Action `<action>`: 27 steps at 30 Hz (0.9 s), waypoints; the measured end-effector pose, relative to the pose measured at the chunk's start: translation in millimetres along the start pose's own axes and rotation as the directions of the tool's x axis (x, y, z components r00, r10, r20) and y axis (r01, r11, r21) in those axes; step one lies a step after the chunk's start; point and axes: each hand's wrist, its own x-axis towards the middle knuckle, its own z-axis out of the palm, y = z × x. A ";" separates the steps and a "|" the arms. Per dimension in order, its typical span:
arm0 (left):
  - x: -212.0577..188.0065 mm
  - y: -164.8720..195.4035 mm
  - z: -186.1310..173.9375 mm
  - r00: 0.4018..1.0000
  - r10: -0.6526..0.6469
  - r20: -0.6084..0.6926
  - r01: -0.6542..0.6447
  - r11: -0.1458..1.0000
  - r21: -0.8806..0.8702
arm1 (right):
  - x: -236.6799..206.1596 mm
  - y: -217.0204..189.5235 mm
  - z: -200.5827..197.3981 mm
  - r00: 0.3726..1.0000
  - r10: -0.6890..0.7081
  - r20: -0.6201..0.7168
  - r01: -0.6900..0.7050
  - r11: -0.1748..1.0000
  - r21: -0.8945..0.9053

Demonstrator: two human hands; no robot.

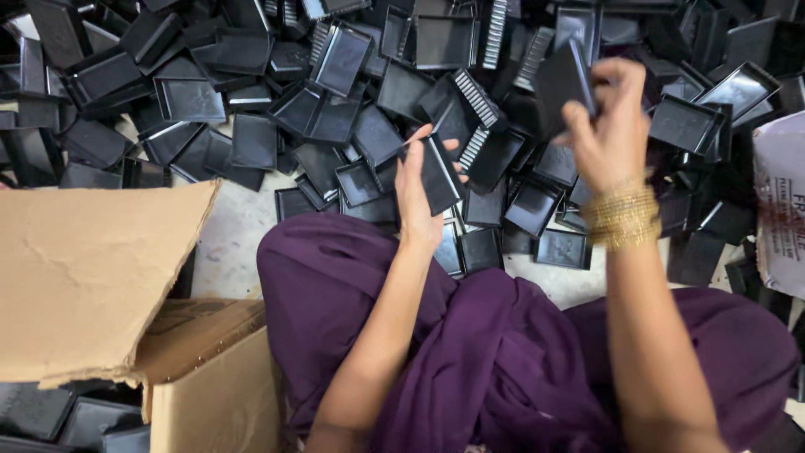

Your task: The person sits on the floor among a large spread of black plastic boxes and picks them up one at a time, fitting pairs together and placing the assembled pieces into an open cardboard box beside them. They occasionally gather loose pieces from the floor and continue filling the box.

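My left hand (417, 197) grips a small stack of black rectangular plastic trays (439, 174), held on edge above my lap. Up and to the right, my right hand (608, 130), with gold bangles (622, 216) on its wrist, holds another black tray (563, 80) tilted above the heap. Both hands hover over a large pile of loose black trays (335, 126) spread across the floor. My legs are covered in purple cloth (503, 352).
An open cardboard box (210, 377) with a raised flap (84, 268) stands at the lower left, with black trays (75, 415) inside. A white printed sack (781, 201) lies at the right edge. A patch of pale floor (231, 235) shows beside my knee.
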 end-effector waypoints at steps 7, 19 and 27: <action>-12.5 -23.5 6.1 0.991 0.010 0.132 -0.030 0.988 0.151 | -82.2 -31.0 54.2 0.975 0.057 0.213 -0.137 0.912 0.386; -5.5 -17.6 -2.2 0.997 0.039 0.061 -0.045 0.993 0.109 | -70.8 -49.2 57.4 0.971 -0.060 0.232 0.079 0.994 -0.071; -7.0 -13.3 -2.7 0.992 0.104 0.077 -0.115 0.980 0.160 | -74.6 -58.3 60.3 0.949 -0.004 0.316 -0.011 0.999 0.045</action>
